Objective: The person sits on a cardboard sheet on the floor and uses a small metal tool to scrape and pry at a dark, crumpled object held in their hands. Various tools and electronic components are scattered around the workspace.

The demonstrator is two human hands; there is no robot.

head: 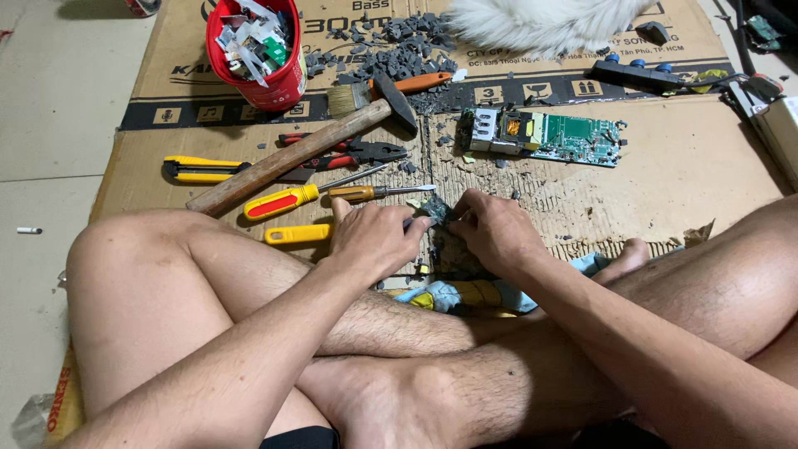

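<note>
I sit cross-legged on flattened cardboard (pixel 690 166). My left hand (pixel 378 239) and my right hand (pixel 497 231) meet over a small dark circuit board piece (pixel 435 209), both gripping it from opposite sides. Just left of my left hand lie a yellow-handled screwdriver (pixel 287 199), a wooden-handled screwdriver (pixel 374 192) and a yellow tool handle (pixel 298 234). The part of the piece beneath my fingers is hidden.
A wooden-handled hammer (pixel 291 156), red-handled pliers (pixel 353 155), a yellow utility knife (pixel 199 170) and a paintbrush (pixel 391 87) lie behind. A green circuit board (pixel 549 133) sits right of them. A red bucket of scraps (pixel 256 46), grey rubble (pixel 391 54) and white fur (pixel 544 21) lie farther back.
</note>
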